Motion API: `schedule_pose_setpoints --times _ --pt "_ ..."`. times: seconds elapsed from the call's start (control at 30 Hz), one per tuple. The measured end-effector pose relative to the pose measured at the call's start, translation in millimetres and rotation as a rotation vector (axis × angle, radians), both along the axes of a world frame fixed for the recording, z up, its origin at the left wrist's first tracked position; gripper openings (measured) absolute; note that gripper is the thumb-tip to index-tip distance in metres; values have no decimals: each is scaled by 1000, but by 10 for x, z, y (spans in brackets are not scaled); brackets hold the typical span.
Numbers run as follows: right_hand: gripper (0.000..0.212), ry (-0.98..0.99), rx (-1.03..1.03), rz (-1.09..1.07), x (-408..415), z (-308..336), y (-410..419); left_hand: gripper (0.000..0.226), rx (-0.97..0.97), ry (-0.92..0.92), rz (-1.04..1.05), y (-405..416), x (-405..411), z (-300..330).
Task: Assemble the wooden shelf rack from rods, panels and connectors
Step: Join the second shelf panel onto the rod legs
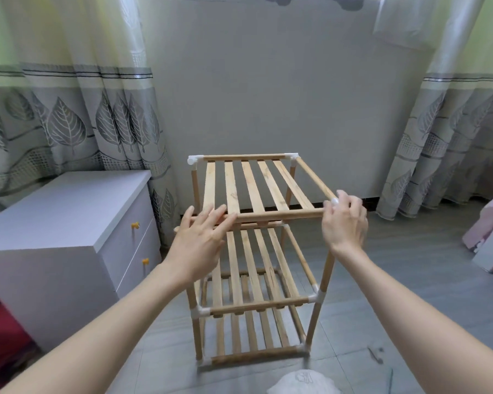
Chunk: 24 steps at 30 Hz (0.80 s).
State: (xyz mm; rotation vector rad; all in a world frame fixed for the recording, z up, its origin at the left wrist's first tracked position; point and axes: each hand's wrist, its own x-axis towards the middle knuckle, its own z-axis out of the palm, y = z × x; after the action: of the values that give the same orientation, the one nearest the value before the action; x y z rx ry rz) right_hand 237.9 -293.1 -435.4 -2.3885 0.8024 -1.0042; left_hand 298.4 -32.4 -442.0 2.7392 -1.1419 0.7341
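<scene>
The wooden shelf rack (pixel 254 280) stands on the floor in front of me, with slatted panels, round rods and white connectors. Its top slatted panel (pixel 256 186) sits tilted, higher at the near edge. My right hand (pixel 343 223) grips the white connector (pixel 335 201) at the panel's near right corner. My left hand (pixel 199 240) is spread with straight fingers over the near left end of the front rod (pixel 279 215); whether it touches the rod I cannot tell. The near left corner is hidden behind that hand.
A white drawer cabinet (pixel 69 223) with yellow knobs stands close on the left. Leaf-patterned curtains (pixel 69 123) hang on both sides of a grey wall. A white plastic bag (pixel 305 382) lies on the grey floor near me. Pink and grey furniture (pixel 490 240) is at the right.
</scene>
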Motion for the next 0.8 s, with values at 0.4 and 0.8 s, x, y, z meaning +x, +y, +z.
schedule_pose_setpoints --times 0.4,0.8 --pt "55 112 -414 292 59 -426 439 11 -868 587 185 448 45 -210" --pt "68 449 -350 164 309 -243 32 1 -793 556 141 -67 195 -217"
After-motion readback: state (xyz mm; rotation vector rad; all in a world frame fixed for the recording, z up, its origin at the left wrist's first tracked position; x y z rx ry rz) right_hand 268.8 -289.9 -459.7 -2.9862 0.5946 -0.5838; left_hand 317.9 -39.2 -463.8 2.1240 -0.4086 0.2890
